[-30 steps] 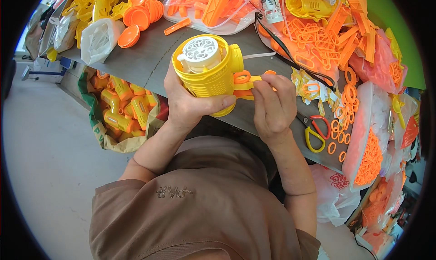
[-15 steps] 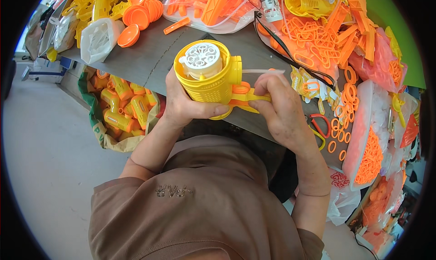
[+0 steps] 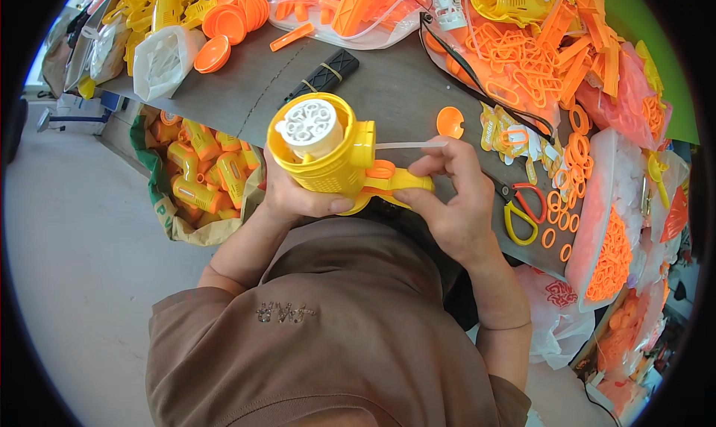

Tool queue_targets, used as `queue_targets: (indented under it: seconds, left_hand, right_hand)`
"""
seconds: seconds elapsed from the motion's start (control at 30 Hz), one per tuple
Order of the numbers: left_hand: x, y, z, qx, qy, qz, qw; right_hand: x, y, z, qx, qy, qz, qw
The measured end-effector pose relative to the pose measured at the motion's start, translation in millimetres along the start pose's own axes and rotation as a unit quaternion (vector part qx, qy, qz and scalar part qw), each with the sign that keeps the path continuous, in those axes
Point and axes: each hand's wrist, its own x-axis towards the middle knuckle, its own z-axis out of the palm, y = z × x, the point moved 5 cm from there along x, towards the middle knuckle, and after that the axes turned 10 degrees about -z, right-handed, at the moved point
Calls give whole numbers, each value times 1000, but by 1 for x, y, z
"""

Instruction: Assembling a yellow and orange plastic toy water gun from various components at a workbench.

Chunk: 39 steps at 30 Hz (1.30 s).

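Note:
A yellow toy bubble gun (image 3: 322, 175) is held above the table's near edge, its round open end tilted up. Inside that end sits a white wheel (image 3: 309, 126) with ringed holes. My left hand (image 3: 287, 196) wraps round the barrel from the left and below, thumb across its near side. My right hand (image 3: 464, 203) has its thumb against the end of the handle, fingers curled above. A thin clear tube (image 3: 406, 146) runs from the barrel's side to my right fingertips; whether they pinch it I cannot tell. The orange trigger (image 3: 381, 169) shows beside the handle.
Behind the toy lies a black banded bundle (image 3: 321, 78). An orange cup (image 3: 450, 121), scissors (image 3: 520, 212) and orange rings (image 3: 550, 237) lie to the right. A bag (image 3: 140, 137) of yellow toys stands at lower left. Orange and yellow parts line the back.
Both hands and the toy have shifted left and slightly nearer me. The black bundle, the orange cup and more of the scissors have come into sight.

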Motion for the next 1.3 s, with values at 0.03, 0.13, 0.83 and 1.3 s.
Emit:
queue_targets:
  seconds: [0.03,0.13,0.83,1.3]
  left_hand:
    - [1,5,2,-25,-38,23,999]
    - [5,24,16,-140,-67,18,988]
    - [22,47,18,-322,-240,135,906]
    - [26,30,20,-292,-69,-44,953]
  right_hand:
    - [-3,1,3,1,0,-1,1000]
    - [-11,-6,-1,79,77,-102,989]
    - [-33,-22,9,-67,72,-339,936]
    - [-30,-31,12,-81,102,-286,949]
